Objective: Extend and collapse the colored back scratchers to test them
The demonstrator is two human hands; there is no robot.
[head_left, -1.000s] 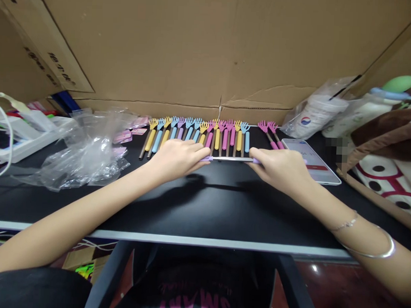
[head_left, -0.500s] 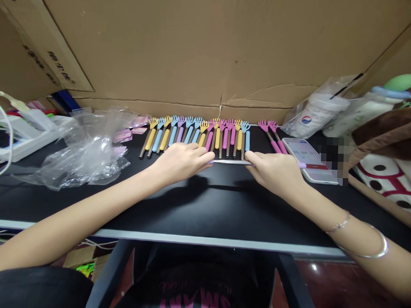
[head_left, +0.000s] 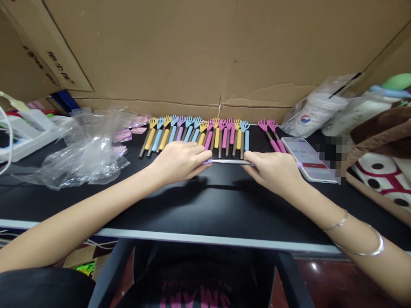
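Note:
Above the black table, my left hand (head_left: 183, 161) and my right hand (head_left: 271, 170) are both closed on one back scratcher (head_left: 230, 162). Its silver metal rod shows between my fists, and purple plastic peeks out at each hand; the claw end is hidden. Behind my hands lies a row of back scratchers (head_left: 193, 131) in yellow, blue, purple and pink, claws pointing away from me. Apart from the row, on the right, two pink back scratchers (head_left: 272, 135) lie side by side, close beyond my right hand.
Crumpled clear plastic bags (head_left: 87, 156) and small pink cards (head_left: 125, 134) lie on the left, near a white power strip (head_left: 34, 139). To the right are a phone (head_left: 309, 160), a bagged cup (head_left: 316, 115) and a brown-and-white bag (head_left: 387, 165). Cardboard (head_left: 209, 51) stands along the back.
Both hands keep hold of the back scratcher and have shifted very slightly to the left. The things on the table stay as they were.

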